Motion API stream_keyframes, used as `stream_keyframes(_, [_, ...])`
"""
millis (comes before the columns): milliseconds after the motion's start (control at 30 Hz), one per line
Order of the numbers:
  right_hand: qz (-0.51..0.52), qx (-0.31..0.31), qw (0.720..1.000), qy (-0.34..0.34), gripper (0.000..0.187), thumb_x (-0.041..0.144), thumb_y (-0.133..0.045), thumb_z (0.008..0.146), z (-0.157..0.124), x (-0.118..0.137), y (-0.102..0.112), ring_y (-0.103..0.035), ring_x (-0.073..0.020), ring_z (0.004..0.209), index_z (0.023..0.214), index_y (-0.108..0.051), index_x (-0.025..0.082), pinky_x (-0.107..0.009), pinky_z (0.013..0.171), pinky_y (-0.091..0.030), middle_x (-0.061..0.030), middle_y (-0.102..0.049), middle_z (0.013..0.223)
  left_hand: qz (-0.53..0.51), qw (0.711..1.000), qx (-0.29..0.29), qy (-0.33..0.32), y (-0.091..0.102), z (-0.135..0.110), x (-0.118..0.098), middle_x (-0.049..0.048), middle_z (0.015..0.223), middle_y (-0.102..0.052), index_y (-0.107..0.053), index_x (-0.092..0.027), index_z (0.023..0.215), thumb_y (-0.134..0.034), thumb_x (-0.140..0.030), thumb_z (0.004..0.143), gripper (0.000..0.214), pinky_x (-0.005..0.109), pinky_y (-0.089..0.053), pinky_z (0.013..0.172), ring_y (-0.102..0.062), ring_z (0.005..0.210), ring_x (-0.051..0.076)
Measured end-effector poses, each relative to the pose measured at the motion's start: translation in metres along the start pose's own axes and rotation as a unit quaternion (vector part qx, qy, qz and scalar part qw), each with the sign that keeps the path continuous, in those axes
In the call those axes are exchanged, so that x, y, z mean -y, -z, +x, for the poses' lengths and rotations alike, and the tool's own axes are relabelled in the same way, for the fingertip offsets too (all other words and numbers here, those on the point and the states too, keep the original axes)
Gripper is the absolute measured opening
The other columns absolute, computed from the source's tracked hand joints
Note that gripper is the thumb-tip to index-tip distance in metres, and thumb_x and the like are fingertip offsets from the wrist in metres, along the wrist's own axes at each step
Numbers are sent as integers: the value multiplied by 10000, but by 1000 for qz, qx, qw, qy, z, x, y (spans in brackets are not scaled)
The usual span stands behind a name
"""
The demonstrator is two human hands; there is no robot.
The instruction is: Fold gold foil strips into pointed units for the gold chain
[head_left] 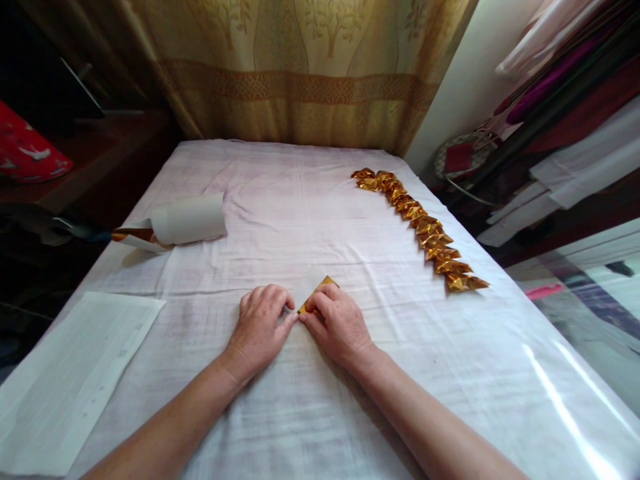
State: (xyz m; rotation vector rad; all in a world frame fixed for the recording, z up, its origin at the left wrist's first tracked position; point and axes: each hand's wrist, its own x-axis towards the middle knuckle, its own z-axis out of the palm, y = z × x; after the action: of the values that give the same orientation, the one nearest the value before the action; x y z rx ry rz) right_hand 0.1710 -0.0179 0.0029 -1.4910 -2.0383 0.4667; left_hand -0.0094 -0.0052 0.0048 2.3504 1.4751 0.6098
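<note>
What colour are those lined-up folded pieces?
The folded pieces are shiny gold in the head view.

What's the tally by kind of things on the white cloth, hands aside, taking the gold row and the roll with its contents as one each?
White roll: 1
Flat white sheet: 1
Row of gold folded pieces: 1
Small gold paper piece: 1
Total: 4

My left forearm (175,413) slants in from the near left and my right forearm (430,420) from the near right, both bare, converging toward the far side. My left hand (263,325) is back-up, its fingers curled down, the thumb reaching right. My right hand (343,325) is back-up too, the index finger bent to pinch toward the thumb. My thumb tips point at each other, just beside one another.
</note>
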Motion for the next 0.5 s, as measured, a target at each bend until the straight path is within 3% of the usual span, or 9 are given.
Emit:
stream_keyframes(200, [96,7,994,57,140,99,-583,893,-1,-18,5,-611,-168,852,830,-641,209,-278,743,-499,-45,-641,912,-8,1000,20,10,2,1,-1,5,974,-629,-612,-239,920,-630,-216,881,48,381,-388,890,-542,967,212])
stream_keyframes(333, [123,-1,988,98,173,107,-535,927,-3,-24,9,-636,-164,869,872,-659,215,-278,759,-523,-54,-654,937,-4,1000,20,-9,3,0,-2,-4,997,-630,-710,-320,1015,-640,-197,890,189,370,-386,885,-544,974,198])
stream_keyframes(500, [114,-63,985,115,187,91,-532,905,-6,-27,13,-647,-181,947,928,-660,225,-316,821,-532,-64,-682,1003,11,998,-11,-65,4,-3,-3,1,987,-648,-738,-387,1051,-650,-212,901,247,375,-380,863,-551,959,196])
